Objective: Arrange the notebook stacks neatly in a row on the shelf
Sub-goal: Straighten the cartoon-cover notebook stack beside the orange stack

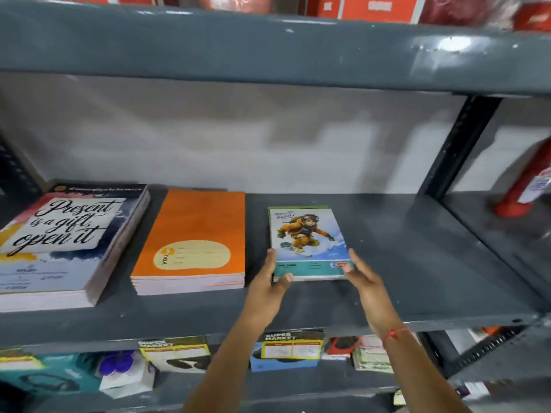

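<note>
Three notebook stacks lie on the grey metal shelf (417,263). At the far left is a thick stack with a "Present is a gift, open it" cover (59,242). An orange stack (193,242) lies beside it. Right of that is a small stack with a cartoon pilot cover (307,236). My left hand (269,281) grips its near left corner, thumb on the front edge. My right hand (362,278) touches its near right corner with the fingers spread along the side.
The shelf's right half is bare up to a dark upright post (459,147). A red fire extinguisher (527,186) stands beyond it. Boxed goods with "Super Market" tags (292,347) fill the shelf below. Orange boxes (378,7) sit on the shelf above.
</note>
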Demonstrator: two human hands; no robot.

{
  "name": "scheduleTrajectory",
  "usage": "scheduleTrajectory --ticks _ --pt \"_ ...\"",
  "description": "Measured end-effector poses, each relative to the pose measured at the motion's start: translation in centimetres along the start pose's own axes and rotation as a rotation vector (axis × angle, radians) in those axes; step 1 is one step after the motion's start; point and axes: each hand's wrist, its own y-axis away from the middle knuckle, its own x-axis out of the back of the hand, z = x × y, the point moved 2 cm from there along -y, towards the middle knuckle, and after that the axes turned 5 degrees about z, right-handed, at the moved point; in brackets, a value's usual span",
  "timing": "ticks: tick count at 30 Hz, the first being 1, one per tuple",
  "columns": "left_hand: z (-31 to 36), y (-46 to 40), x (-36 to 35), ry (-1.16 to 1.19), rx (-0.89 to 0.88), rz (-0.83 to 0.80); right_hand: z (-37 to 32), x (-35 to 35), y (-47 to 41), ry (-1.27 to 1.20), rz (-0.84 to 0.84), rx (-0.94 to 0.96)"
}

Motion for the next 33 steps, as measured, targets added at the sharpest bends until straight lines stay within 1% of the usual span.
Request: scheduleTrajectory --ticks 5,9,13,17,19,29,33 --pt "-0.5 -0.1 0.3 0.116 0.028 0.015 0.5 1.2 -0.4 0.007 -0.155 0.041" --pt "-0.9 0.0 0.1 0.152 0.029 0.043 0.7 1.6 -0.8 0.014 -0.197 0.066" --pt "-1.0 -0.1 -0.1 0.164 0.013 0.144 1.1 1.4 -1.3 -0.004 -0.123 0.076" --pt "-1.0 -0.3 -0.3 0.247 0.030 0.291 1.4 1.0 -1.6 -0.059 -0.073 0.080" --pt "-0.8 -0.3 -0.4 0.274 0.039 0.336 1.4 0.9 -1.7 -0.080 -0.050 0.077" --pt "-0.4 -0.5 -0.6 0.306 0.073 0.457 1.0 0.5 -1.6 -0.083 0.056 0.062" --pt "-0.5 -0.5 -0.7 0.279 0.076 0.480 0.9 0.5 -1.6 -0.092 0.068 0.060"
